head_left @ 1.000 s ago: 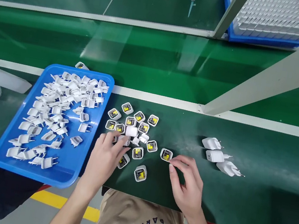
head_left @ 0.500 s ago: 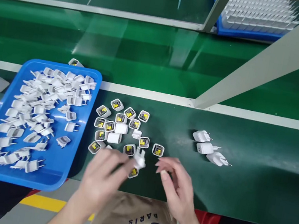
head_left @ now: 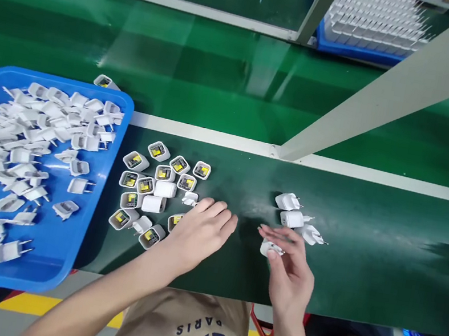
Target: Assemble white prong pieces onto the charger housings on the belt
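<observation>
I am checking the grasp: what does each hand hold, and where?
The right hand holds a white plug by its body at the fingertips. The left hand holds nothing visible.

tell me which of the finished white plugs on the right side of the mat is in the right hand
The plug lowest in that group, at the right hand fingertips. The other three plugs lie on the mat just beyond it, untouched.
</observation>
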`<state>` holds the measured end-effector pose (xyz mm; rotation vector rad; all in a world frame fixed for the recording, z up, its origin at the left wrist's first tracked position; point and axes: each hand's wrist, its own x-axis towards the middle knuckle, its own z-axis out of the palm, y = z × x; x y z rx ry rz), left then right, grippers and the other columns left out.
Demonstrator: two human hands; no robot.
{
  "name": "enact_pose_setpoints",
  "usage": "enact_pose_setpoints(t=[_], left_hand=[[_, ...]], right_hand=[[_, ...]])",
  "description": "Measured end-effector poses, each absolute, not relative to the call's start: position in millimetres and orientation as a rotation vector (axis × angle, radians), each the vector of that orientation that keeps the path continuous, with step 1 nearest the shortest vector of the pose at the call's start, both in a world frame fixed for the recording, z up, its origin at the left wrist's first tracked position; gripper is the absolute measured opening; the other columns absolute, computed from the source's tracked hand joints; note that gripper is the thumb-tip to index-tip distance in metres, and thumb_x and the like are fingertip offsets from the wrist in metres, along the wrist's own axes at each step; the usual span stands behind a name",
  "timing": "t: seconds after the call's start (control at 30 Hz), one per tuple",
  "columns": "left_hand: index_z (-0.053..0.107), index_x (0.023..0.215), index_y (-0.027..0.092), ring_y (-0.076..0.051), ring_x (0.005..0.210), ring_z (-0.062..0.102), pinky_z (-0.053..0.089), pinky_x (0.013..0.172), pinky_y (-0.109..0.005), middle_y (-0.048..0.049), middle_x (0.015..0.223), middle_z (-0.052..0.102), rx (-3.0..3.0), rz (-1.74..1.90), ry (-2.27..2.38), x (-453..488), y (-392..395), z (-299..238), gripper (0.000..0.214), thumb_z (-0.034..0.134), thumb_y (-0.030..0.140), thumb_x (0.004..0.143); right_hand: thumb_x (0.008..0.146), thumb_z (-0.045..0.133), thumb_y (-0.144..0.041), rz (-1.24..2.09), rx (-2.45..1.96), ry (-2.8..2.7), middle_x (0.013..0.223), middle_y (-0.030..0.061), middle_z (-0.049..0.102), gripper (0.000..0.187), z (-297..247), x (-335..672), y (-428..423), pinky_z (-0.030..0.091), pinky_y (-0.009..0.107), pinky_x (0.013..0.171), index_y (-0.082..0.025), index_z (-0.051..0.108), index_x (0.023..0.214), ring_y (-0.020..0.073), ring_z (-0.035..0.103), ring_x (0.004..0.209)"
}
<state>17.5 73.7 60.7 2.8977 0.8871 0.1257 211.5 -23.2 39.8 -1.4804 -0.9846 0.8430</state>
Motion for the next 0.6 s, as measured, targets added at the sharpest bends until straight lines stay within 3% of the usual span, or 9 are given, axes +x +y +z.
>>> enact_pose_setpoints(t=[0.1, 0.27, 0.6], left_hand=[[0.068, 0.097, 0.014, -0.025, 0.092, 0.061, 0.043, 0.077, -0.039, -0.0082, 0.095, 0.07, 2.818, 0.118, 0.94, 32, 68, 57, 0.007, 0.071, 0.018, 0.092], [0.061, 0.088, 0.017, -0.024, 0.086, 0.058, 0.038, 0.074, -0.038, -0.0027, 0.084, 0.066, 2.63, 0.235, 0.976, 41, 64, 46, 0.029, 0.081, 0.038, 0.086], [0.056, 0.081, 0.019, -0.023, 0.08, 0.055, 0.034, 0.073, -0.039, -0.0003, 0.077, 0.062, 2.617, 0.405, 1.044, 41, 59, 34, 0.031, 0.085, 0.029, 0.082]], right_hand=[[0.097, 0.069, -0.028, 0.602, -1.595, -1.226, 0.099, 0.0042, 0.064, 0.008, 37, 206, -24, 0.061, 0.034, 0.077, -0.026, 0.076, 0.1, 0.0188, 0.068, 0.088], [0.101, 0.064, -0.025, 0.58, -1.593, -1.59, 0.092, 0.0031, 0.072, 0.007, 31, 203, -12, 0.059, 0.032, 0.074, -0.025, 0.069, 0.105, 0.0181, 0.069, 0.081], [0.104, 0.058, -0.022, 0.35, -1.629, -2.054, 0.089, 0.0053, 0.069, 0.008, 47, 209, -10, 0.054, 0.033, 0.071, -0.021, 0.065, 0.106, 0.0191, 0.064, 0.079]])
